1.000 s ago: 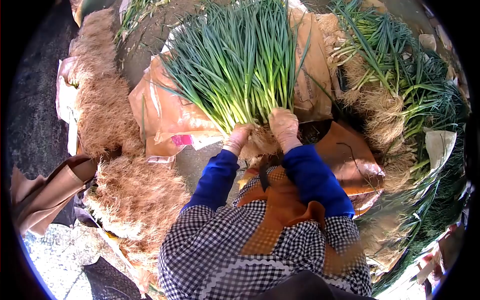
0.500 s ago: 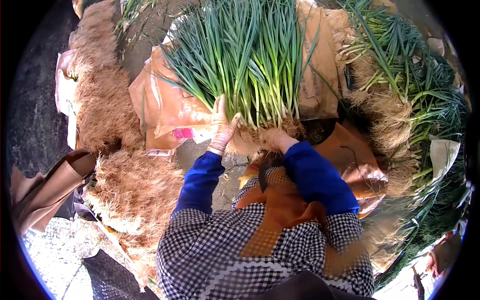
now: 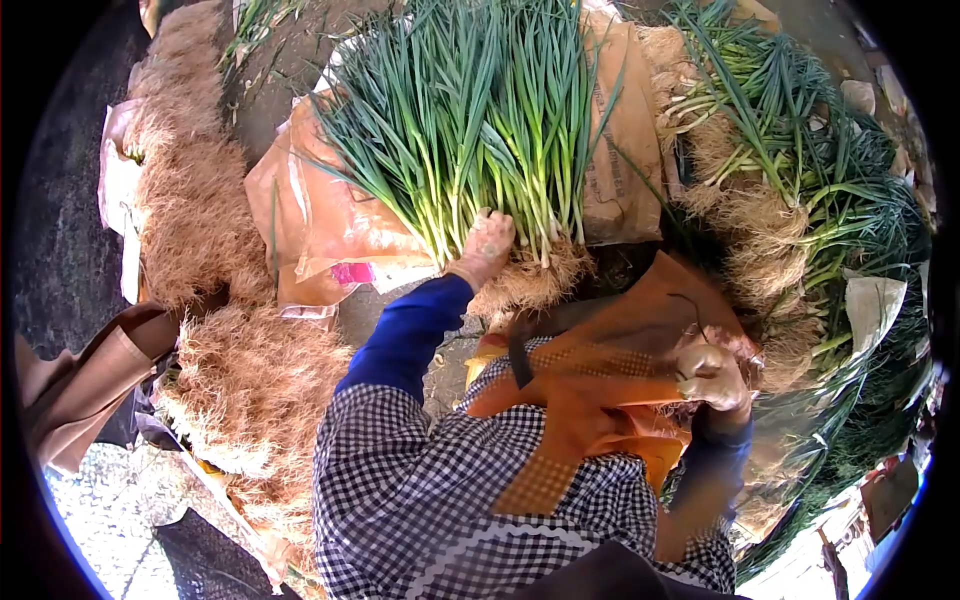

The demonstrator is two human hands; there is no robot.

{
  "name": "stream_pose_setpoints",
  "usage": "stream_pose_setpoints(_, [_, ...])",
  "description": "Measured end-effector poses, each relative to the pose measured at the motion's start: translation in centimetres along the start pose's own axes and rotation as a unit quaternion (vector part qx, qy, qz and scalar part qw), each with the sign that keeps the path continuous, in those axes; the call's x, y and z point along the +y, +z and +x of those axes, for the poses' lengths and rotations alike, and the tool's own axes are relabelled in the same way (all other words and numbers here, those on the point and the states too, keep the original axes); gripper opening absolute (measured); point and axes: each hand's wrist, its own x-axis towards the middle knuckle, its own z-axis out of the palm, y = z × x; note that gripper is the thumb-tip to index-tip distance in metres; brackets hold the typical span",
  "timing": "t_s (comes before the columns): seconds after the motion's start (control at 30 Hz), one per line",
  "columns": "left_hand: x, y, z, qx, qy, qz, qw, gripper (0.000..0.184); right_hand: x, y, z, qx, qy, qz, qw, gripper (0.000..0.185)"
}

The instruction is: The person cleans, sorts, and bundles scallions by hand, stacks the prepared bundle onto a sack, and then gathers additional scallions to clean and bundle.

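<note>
A large bunch of green onions lies on brown paper sacking, leaves pointing away, its pale roots toward me. My left hand is closed around the white stems just above the roots, at the left part of the bunch. Off to the right, my right hand is away from the bunch, its fingers curled at the edge of an orange cloth. The cloth is lifted and stretched across my lap. The right hand is slightly blurred.
Rows of root bundles run down the left side. More green onions with roots toward me are heaped along the right. The flattened brown sack spreads under the bunch. A rolled brown cloth lies at the lower left.
My right hand has left the roots and moved right and toward me, with the orange cloth now raised. My left hand, spread half a second ago, has closed on the stems.
</note>
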Motion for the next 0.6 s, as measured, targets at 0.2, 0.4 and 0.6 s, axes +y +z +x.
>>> stream_pose_setpoints(0.2, [-1.1, 0.2, 2.4, -0.028, 0.088, 0.023, 0.995, 0.013, 0.8, 2.7, -5.0, 0.202, 0.175, 0.137, 0.954, 0.013])
stream_pose_setpoints(0.4, [-4.6, -5.1, -2.6, 0.097, 0.026, -0.547, 0.831, 0.015, 1.3, 4.7, -10.5, 0.289, 0.098, 0.125, 0.944, 0.013])
stream_pose_setpoints(0.6, [0.4, -18.4, -7.7, 0.114, 0.176, -0.848, 0.487, 0.017, -0.4, 10.1, -18.2, 0.438, -0.048, -0.028, 0.897, 0.015])
